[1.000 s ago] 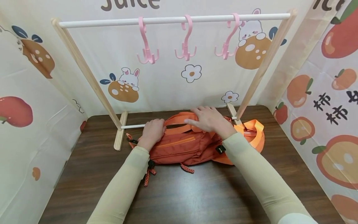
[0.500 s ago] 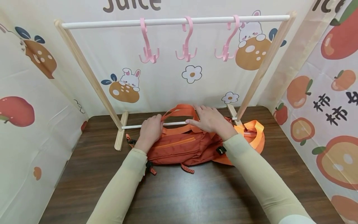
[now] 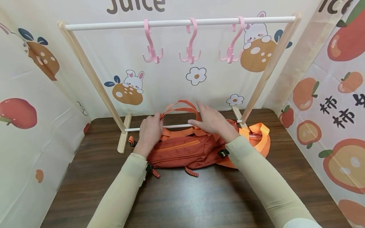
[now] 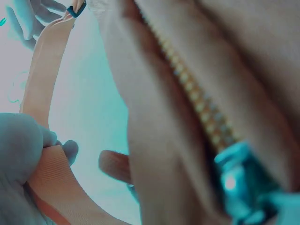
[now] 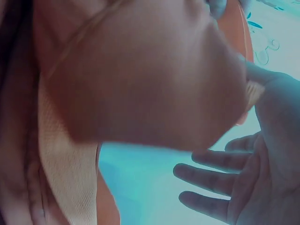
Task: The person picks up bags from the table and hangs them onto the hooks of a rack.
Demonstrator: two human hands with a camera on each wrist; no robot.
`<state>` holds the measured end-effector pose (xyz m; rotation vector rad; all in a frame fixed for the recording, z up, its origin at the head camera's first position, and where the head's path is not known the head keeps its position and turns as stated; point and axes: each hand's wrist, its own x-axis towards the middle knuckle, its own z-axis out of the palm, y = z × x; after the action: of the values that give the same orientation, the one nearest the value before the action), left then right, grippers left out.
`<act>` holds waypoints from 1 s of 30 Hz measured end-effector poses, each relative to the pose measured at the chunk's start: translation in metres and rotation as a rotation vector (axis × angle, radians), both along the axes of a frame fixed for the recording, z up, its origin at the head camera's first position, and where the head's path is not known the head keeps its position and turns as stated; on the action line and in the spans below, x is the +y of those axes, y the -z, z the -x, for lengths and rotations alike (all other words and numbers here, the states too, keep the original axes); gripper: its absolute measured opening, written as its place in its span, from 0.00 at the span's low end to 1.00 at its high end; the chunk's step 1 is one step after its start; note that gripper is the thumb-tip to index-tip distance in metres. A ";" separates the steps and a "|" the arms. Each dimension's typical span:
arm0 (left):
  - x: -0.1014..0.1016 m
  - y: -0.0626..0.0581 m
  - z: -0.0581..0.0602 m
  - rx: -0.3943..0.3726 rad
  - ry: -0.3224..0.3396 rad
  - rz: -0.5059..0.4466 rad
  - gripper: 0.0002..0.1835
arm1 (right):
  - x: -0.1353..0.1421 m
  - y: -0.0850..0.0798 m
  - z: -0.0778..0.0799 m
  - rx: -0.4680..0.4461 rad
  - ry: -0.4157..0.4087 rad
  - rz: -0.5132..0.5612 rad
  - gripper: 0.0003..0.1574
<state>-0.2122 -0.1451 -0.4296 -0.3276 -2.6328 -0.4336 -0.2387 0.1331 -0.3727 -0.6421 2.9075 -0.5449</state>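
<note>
A rust-red fabric bag (image 3: 175, 155) with an orange zip and zip pulls lies on its side on the table. My left hand (image 3: 150, 133) pinches an orange webbing strap (image 4: 47, 70) of the bag between thumb and fingers, holding one end of its raised loop. At the loop's other side is my right hand (image 3: 212, 122), its fingers (image 5: 206, 180) straight and spread in the right wrist view. The thumb is close to the strap; whether it touches is unclear. Bag fabric blocks much of both wrist views.
A wooden rack with a white top rod (image 3: 119, 25) stands over the bag, carrying pink hooks (image 3: 189, 53). Its lower rod (image 3: 178, 126) runs behind the bag. Another orange strapped part (image 3: 263, 139) lies right of it on the brown table (image 3: 182, 202). Printed curtains enclose the sides.
The strap loop has risen from near the bag into a standing arch, uncovering the lower rod. My left hand has shifted slightly left and up; the right hand has barely moved.
</note>
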 end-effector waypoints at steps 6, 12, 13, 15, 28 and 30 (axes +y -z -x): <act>-0.002 -0.010 -0.005 0.134 0.017 -0.070 0.07 | -0.009 -0.002 0.000 -0.047 -0.019 0.149 0.61; -0.002 -0.021 -0.011 0.200 0.003 -0.128 0.06 | -0.018 0.000 0.000 -0.071 -0.044 0.278 0.53; -0.003 -0.024 -0.012 0.208 0.003 -0.139 0.06 | -0.019 0.000 0.000 -0.072 -0.046 0.295 0.52; -0.003 -0.029 -0.015 0.226 0.005 -0.160 0.06 | -0.023 0.000 -0.001 -0.074 -0.053 0.322 0.50; -0.002 -0.053 -0.025 0.326 0.013 -0.272 0.08 | -0.040 0.001 -0.009 -0.053 -0.152 0.410 0.33; -0.002 -0.057 -0.026 0.339 0.009 -0.290 0.08 | -0.041 0.001 -0.010 -0.049 -0.171 0.412 0.31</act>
<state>-0.1863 -0.1466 -0.3726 -0.2897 -2.2040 -0.6884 -0.2284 0.0917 -0.3740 -0.8980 2.6742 -1.1303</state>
